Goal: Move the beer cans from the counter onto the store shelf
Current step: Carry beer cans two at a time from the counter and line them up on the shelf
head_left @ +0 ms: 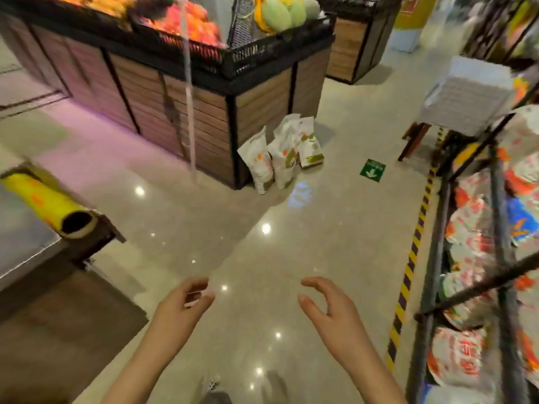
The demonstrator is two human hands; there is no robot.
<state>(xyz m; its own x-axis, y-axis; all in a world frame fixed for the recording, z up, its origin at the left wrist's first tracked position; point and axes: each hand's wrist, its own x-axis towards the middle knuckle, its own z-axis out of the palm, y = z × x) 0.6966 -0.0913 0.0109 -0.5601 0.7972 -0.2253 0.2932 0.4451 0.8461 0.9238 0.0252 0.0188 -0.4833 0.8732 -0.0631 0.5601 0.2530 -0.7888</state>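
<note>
No beer cans are in view, so where they sit cannot be told from here. Both hands are empty over the floor (262,258): the left hand (180,304) at 7 o'clock has its fingers (195,282) curled loosely inward, thumb apart; the right hand (332,307) at 5 o'clock shows fingers (315,282) arched in an open C, thumb below, nothing between them. A counter (26,252) edge lies at 9 o'clock with a yellow roll (38,202) on it; a shelf (495,228) of bright packets runs along 3 o'clock.

My guess is that full cans will feel heavy for their size, stiff but easily dented, and slick (more so if chilled). The best hold is likely around the mid-wall, fingers wrapped, not on the rim.
</note>
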